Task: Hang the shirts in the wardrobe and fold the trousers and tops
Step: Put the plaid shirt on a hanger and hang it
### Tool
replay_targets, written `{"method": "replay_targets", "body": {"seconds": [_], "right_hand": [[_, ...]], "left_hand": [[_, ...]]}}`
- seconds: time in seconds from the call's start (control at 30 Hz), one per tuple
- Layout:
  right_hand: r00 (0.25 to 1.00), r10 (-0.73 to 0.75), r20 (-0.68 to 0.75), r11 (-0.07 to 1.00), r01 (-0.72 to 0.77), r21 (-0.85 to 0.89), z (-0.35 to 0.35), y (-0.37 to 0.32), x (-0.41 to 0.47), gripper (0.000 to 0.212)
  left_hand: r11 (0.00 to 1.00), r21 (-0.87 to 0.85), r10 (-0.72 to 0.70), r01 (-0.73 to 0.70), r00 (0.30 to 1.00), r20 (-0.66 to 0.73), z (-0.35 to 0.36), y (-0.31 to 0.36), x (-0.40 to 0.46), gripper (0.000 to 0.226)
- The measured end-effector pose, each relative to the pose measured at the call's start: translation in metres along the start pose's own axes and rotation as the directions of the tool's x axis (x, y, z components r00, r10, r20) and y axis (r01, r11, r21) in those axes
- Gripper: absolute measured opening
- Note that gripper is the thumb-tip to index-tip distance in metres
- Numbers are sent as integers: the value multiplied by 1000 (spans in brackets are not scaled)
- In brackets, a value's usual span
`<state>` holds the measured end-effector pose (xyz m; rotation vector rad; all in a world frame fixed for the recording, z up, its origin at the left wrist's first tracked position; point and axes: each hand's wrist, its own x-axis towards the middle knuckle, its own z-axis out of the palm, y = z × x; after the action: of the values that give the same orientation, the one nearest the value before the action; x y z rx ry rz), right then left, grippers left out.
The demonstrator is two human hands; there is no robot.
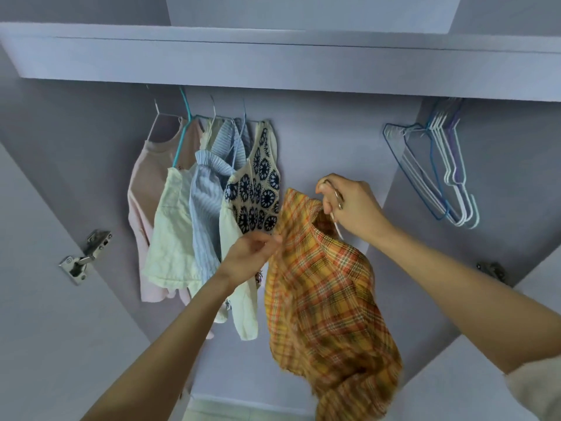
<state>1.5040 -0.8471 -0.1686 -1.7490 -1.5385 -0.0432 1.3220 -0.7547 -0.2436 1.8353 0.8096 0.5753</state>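
Plaid shirt (321, 287) is dangling just right of the hung garments (212, 208), right hand (349, 205) gripping its wire hanger (337, 214), left hand (252, 253) pinching the collar edge. Loosely draped cloth is likely slipping off the hanger if tugged unevenly.

She stands at the open wardrobe (303, 141), both arms raised. Her right hand (349, 205) grips the neck of a white wire hanger (337, 226) tucked inside a yellow-orange plaid shirt (321, 299), while her left hand (252, 253) pinches the shirt's edge. Just left hang a pink top (142, 202), a cream garment (170, 238), a blue striped one (203, 208) and a navy-patterned top (258, 189). Empty hangers (440, 171) cluster at the right.
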Motion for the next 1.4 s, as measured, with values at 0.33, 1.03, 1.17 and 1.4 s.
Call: {"method": "replay_targets", "body": {"seconds": [0.33, 1.03, 1.17, 1.4], "right_hand": [[994, -87, -63, 875, 46, -482, 18, -23, 25, 11], [984, 174, -31, 873, -140, 466, -2, -7, 31, 16], [988, 54, 144, 984, -77, 162, -12, 33, 6, 29], [979, 82, 188, 933, -9, -360, 1, 87, -34, 19]], "left_hand": [[975, 190, 44, -116, 938, 344, 25, 39, -35, 52], [703, 709, 305, -50, 922, -238, -25, 13, -22, 23], [718, 695, 376, -40, 863, -338, -48, 9, -18, 19], [694, 711, 457, -116, 834, -309, -75, 2, -11, 19]]}}
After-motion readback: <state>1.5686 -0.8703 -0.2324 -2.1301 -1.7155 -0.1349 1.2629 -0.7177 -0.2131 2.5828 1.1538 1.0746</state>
